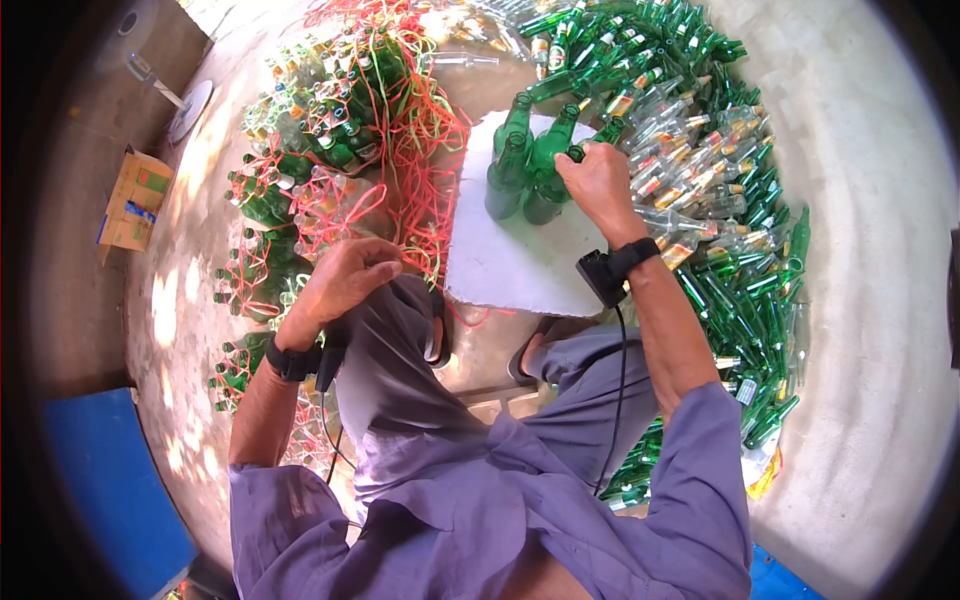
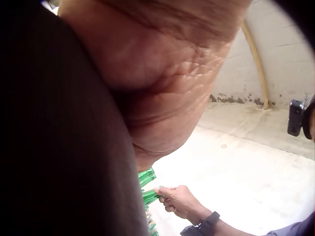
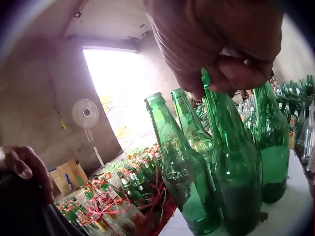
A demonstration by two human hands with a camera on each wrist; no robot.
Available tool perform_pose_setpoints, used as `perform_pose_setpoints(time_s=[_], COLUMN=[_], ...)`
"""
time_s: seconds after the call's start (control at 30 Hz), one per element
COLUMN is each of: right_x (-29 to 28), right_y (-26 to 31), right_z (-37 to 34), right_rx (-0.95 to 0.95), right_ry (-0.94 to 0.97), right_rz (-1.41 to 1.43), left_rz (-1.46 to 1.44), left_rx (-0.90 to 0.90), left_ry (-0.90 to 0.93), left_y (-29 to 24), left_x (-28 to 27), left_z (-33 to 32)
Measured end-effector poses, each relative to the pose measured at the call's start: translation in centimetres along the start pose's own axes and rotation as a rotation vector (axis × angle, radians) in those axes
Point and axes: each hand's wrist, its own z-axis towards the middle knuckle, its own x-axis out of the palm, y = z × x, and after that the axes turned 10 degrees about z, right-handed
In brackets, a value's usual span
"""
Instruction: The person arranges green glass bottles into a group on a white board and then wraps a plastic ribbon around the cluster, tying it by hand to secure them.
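Note:
Several green glass bottles stand close together on a white board [image 1: 520, 265] between the person's knees. My right hand [image 1: 598, 185] grips the neck of the nearest right-hand green bottle [image 3: 234, 172]. Another green bottle [image 3: 273, 147] is right beside it, its mouth hidden behind the fingers. To the left are an upright green bottle [image 3: 184, 172] and one more behind it, both untouched. My left hand [image 1: 350, 280] is at the left knee, fingers loosely curled and holding nothing. In the left wrist view, the left palm [image 2: 162, 88] and a dark surface fill most of the picture.
A large heap of green and clear bottles [image 1: 690, 150] lies along the right. Bundles of bottles [image 1: 330, 110] tied with red and green string [image 1: 410, 190] stand at the left. Beyond them are a cardboard box [image 1: 135, 205] and a standing fan [image 1: 190, 110].

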Motion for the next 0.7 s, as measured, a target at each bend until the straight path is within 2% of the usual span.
perform_pose_setpoints(time_s=[0.17,0.27,0.33,0.4,0.47,0.53,0.57,0.7], right_x=[1.0,0.8,-0.4,-1.9,-4.5,-7.5,-8.8,-14.0], right_y=[-0.6,-1.0,-1.1,-2.0,-2.9,-3.5,-4.5,-8.3], right_z=[0.3,-0.1,-0.5,-0.8,-1.5,-2.5,-3.1,-8.4], right_rx=[0.027,-0.036,0.040,0.050,0.068,0.062,0.119,0.301], right_ry=[-0.073,-0.111,0.014,0.054,0.088,0.132,0.148,0.027], right_rz=[-0.020,-0.031,-0.001,-0.003,-0.011,0.123,0.053,0.228], left_rz=[0.009,0.030,0.021,0.015,-0.026,-0.035,-0.082,-0.132], left_rx=[-0.001,-0.026,-0.017,0.002,-0.113,-0.083,-0.102,-0.121], left_ry=[0.002,0.018,0.020,0.036,0.121,0.138,0.121,0.108], left_y=[0.1,-0.2,-0.4,-1.1,-2.1,-1.9,-1.4,-1.2], left_x=[0.1,-0.1,-0.1,-0.3,-0.8,-0.7,-0.5,0.1], left_z=[0.3,0.3,0.3,0.3,0.3,0.3,0.3,0.5])
